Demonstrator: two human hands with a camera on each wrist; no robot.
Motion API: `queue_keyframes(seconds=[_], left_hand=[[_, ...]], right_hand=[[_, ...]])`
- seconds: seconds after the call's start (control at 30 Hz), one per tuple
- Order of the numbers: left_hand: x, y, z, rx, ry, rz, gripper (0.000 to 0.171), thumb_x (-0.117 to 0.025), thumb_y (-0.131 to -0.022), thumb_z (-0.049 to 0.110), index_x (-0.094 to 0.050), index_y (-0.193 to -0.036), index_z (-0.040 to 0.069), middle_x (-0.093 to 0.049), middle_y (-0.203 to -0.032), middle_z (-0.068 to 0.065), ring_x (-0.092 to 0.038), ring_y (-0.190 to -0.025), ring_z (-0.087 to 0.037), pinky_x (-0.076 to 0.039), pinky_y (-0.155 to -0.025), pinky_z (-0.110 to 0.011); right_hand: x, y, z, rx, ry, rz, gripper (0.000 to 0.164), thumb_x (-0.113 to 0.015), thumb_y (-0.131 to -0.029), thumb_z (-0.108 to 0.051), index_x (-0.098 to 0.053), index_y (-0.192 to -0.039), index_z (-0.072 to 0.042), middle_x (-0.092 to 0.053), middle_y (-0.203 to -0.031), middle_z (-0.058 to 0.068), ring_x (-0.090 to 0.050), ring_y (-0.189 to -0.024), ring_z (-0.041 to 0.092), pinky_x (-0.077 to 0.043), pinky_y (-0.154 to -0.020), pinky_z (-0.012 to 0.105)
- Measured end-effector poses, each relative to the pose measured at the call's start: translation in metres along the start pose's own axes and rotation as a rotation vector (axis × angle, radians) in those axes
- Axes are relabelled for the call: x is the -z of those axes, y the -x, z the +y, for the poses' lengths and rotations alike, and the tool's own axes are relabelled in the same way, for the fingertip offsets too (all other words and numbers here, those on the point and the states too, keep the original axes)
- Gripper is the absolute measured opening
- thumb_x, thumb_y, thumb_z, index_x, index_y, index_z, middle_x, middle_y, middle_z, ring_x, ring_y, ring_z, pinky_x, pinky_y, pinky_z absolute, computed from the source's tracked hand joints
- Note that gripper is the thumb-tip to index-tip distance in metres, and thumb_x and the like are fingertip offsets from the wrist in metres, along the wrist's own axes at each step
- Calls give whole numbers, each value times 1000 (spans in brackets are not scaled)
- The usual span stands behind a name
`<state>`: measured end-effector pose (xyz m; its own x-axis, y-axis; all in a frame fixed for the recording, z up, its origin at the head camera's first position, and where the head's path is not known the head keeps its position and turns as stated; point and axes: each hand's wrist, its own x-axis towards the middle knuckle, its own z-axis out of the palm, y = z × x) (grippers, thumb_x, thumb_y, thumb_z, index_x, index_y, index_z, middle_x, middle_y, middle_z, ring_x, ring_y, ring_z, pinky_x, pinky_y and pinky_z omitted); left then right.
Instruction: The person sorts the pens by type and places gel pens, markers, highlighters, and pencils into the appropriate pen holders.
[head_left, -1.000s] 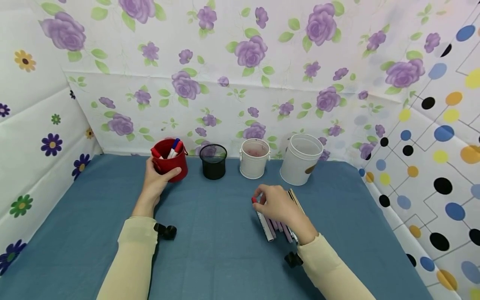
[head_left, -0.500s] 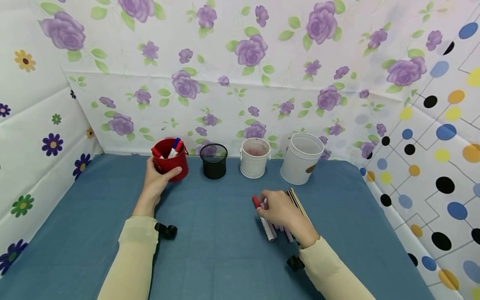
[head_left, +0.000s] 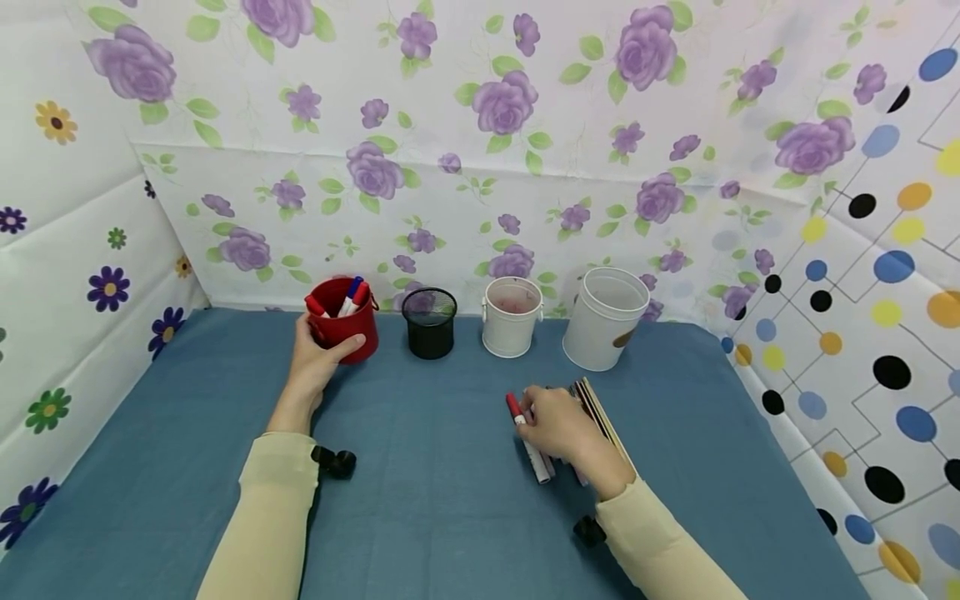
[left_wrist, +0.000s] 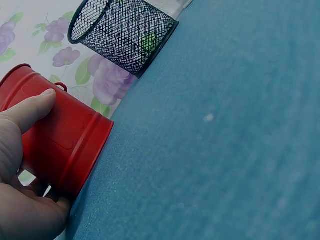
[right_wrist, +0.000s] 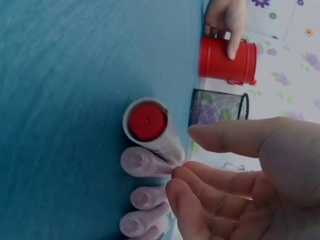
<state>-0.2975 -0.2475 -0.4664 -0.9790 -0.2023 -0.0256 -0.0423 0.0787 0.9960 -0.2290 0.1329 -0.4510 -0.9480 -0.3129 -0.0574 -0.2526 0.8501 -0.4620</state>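
My left hand [head_left: 311, 371] grips a small red pail [head_left: 348, 337], thumb across its front and fingers round its side. Markers with red and blue caps [head_left: 354, 289] stand in the pail. My right hand [head_left: 562, 425] is over a row of pens on the cloth. Its thumb and fingertips are apart in the right wrist view, close to a white marker [right_wrist: 167, 142] with a red cap [head_left: 514, 405]. Beside that marker lie several lilac pens [right_wrist: 142, 162]; whether a fingertip touches one I cannot tell. Thin wooden sticks [head_left: 600, 408] lie to the right, partly under the hand.
Along the back stand a black mesh cup [head_left: 430, 333], a small white pail [head_left: 508, 329] and a larger white bucket [head_left: 596, 333]. A blue cloth [head_left: 420, 500] covers the table. Patterned sheets form walls behind and on both sides.
My right hand has drawn slightly back from the marker's red cap, leaving the cap in plain sight. The left hand keeps its grip on the red pail in place.
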Motion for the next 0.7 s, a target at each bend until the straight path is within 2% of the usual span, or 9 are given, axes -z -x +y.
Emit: queue_keyframes(seconds=[0.17,0.3,0.47,0.7], left_hand=[[0,1,2,0,4,-2,104,-81,-94,16,-8,-169,15,-18,-175,-12,-22,-158,-35,-31,-127,-54],[0,1,1,-5,3,-4,104,-80,-94,16,-8,-169,14,-18,-175,-13,-22,-158,-35,-31,-127,-55],[2,-6,-9,-9,1,1,104,-80,-95,17,-7,-169,17,-17,-175,-11,-21,-158,-34,-31,-127,-54],[4,-17,-26,-21,-11,14,106,-82,-95,23,-6,-170,23,-17,-176,-8,-21,-158,-32,-32,-127,-53]], right_hand=[[-5,-2,-1,7,40,-8,18,-82,-94,-16,-71,-104,-5,-56,-71,1,-55,-61,16,-46,-55,31],[-7,-3,-5,22,80,-6,20,-85,-91,-17,-73,-102,-5,-64,-81,6,-56,-68,18,-50,-61,35],[-9,-3,-9,38,102,0,20,-87,-89,-16,-75,-100,-5,-72,-96,12,-57,-70,19,-53,-65,39],[-11,-4,-14,41,135,-16,17,-87,-88,-15,-76,-97,-6,-68,-87,7,-59,-73,20,-55,-67,40]])
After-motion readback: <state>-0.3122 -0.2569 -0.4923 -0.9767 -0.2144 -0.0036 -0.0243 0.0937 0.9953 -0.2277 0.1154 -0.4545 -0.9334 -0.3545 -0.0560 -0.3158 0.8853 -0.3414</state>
